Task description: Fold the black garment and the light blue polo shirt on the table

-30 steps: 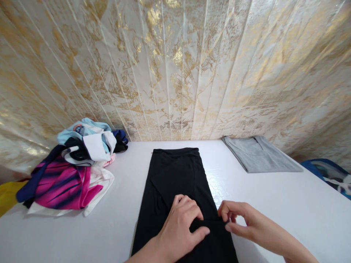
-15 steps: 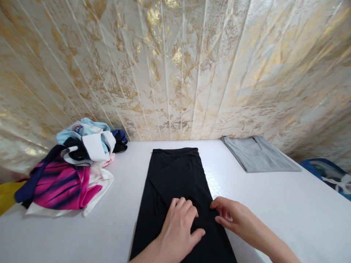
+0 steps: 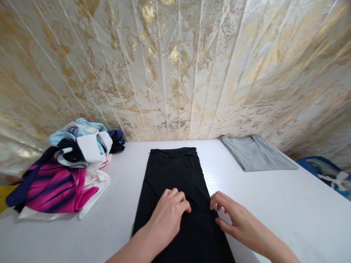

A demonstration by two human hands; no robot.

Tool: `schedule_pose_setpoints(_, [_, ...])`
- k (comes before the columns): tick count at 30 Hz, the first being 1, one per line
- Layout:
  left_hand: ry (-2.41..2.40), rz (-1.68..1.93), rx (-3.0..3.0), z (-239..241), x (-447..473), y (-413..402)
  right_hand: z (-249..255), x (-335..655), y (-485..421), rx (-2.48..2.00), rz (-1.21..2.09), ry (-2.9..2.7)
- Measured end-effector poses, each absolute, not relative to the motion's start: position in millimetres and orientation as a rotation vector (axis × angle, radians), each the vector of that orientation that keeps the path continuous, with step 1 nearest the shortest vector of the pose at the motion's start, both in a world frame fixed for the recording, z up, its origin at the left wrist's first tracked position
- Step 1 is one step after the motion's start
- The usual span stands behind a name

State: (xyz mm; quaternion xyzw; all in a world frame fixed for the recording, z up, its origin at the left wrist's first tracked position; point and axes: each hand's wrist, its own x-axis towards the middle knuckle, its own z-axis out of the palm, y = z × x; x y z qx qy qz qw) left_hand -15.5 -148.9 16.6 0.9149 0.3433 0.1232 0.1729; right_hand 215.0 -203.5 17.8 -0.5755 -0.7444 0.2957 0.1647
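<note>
A: Compared with half a second ago, the left hand (image 3: 168, 212) sits a little farther up the black garment (image 3: 175, 173), its thumb now out of sight. A straight crease shows across the cloth beside it.

B: Meaning what for the work?

A: I'd judge both hands are busy with that crease; it runs between them.

B: Is either one gripping?

A: The left lies on the cloth with fingers curled; I can't tell whether it pinches anything. The right hand (image 3: 233, 215) is at the garment's right edge, thumb and forefinger apart.

B: And the garment?

A: Flat in the middle of the white table (image 3: 274, 204), its near end running out of view.

B: What surrounds it?

A: A loose clothes pile (image 3: 60, 190) on the left, a neat grey shirt (image 3: 270, 157) back right. Behind the table hangs a cream-and-gold sheet (image 3: 175, 80), and something blue (image 3: 309, 166) sits beyond the right edge.
</note>
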Motion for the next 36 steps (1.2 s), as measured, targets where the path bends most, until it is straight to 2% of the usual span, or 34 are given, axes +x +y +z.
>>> schedule_pose_setpoints(11, [0.555,0.273,2.724,10,-8,-116,19,204,-201,-1.638,0.887,-2.203])
schedule_pose_setpoints(18, [0.509,0.226,2.694,12,-10,-107,17,214,-189,-1.626,0.961,-2.095])
schedule_pose_setpoints(26, [0.490,0.210,2.626,11,-19,-103,30,190,-180,-1.702,0.905,-2.399])
schedule_pose_setpoints(33, [0.512,0.302,2.560,10,-13,-98,-28,193,-195,-1.203,0.755,-2.655])
schedule_pose_setpoints(36, [0.449,0.288,2.587,6,-8,-99,-24,197,-198,-1.163,0.865,-2.694])
